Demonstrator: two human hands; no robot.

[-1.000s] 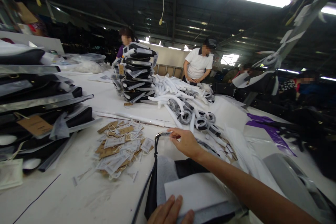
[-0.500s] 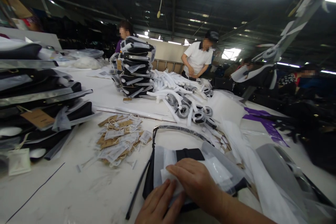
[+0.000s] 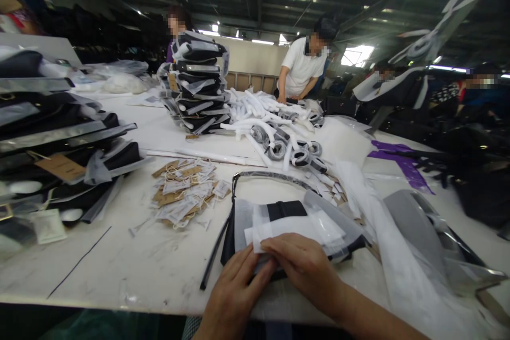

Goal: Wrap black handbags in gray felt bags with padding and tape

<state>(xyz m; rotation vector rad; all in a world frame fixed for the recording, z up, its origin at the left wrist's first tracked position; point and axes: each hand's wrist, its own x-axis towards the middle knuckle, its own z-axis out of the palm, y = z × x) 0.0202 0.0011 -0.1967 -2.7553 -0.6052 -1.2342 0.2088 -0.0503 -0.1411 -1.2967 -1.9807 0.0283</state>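
A black handbag (image 3: 228,247) lies on the table in front of me, its strap wrapped in clear film and arched at the back. Translucent white wrapping sheets (image 3: 292,228) cover most of its face, and a black band (image 3: 286,210) shows at the top. At the bag's near edge, my right hand (image 3: 305,265) is closed, with its fingertips pinching the edge of a sheet. Beside it, my left hand (image 3: 235,281) is closed on the same sheet edge, thumb pointing toward the right hand. The fingers partly hide the sheet's near edge.
A heap of tags (image 3: 187,194) lies left of the bag. Wrapped black bags are stacked at far left (image 3: 75,143) and farther back (image 3: 201,85). White tubes and wrapped coils (image 3: 274,138) spread behind. A person in a white shirt (image 3: 303,66) stands across the table.
The view has tipped downward, bringing the table's near edge into sight. My hands have drawn back toward the bag's near edge, showing more of the white sheet. The person opposite leans lower.
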